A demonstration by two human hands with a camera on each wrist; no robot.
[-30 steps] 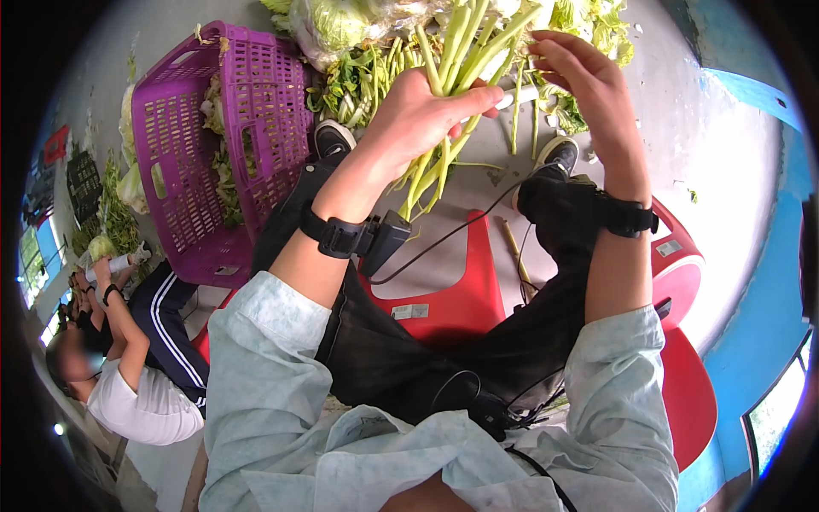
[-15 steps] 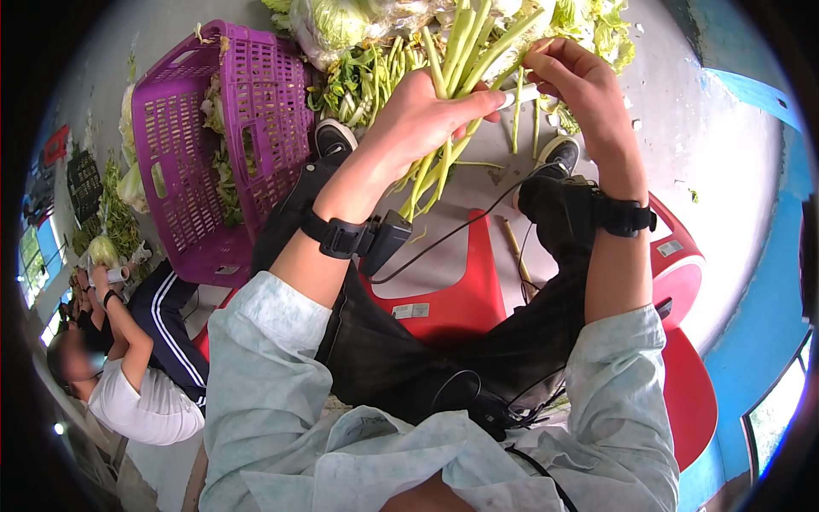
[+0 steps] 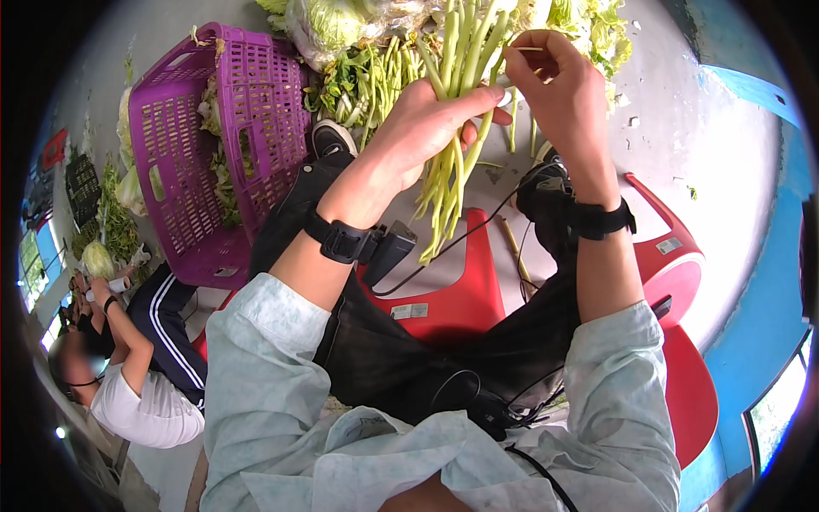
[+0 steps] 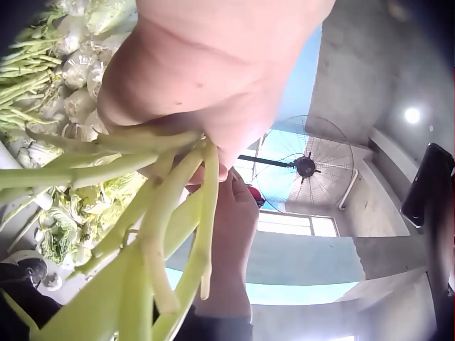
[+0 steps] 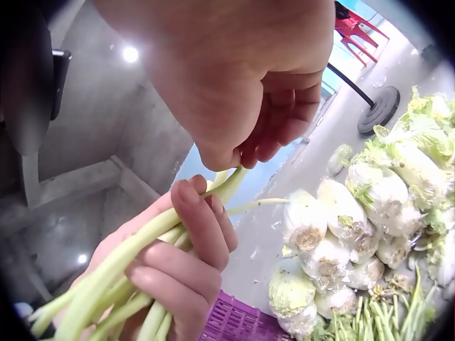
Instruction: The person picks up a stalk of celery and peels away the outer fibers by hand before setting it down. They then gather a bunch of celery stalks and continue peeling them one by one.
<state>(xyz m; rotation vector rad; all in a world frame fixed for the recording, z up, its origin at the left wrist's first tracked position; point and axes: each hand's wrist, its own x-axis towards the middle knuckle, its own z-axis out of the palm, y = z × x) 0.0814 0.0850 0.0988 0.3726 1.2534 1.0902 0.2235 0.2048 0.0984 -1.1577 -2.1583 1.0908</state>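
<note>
My left hand (image 3: 422, 128) grips a bunch of long pale-green vegetable stalks (image 3: 461, 55), thumb across the front. Their lower ends (image 3: 444, 200) hang below the palm, fanned out. Just right of the bunch, my right hand (image 3: 567, 102) has its thumb and fingertips drawn together. Seen from the right wrist, those fingertips (image 5: 242, 160) pinch one stalk (image 5: 229, 186) at the edge of the bunch, right above the left hand's fingers. In the left wrist view, several stalk ends (image 4: 160, 277) spread close to the camera.
More cut stalks (image 3: 384, 81) lie on the floor ahead, beside wrapped cabbages (image 3: 328, 26) and loose leaves. A purple crate (image 3: 264, 111) tilts at the left, with leaves inside. Red stools (image 3: 465, 299) stand below and to the right. Another person (image 3: 141, 392) sits far left.
The right hand has moved left, closer to the bunch. The left hand has come slightly lower and turned, and the hanging stalk ends have swung right and down.
</note>
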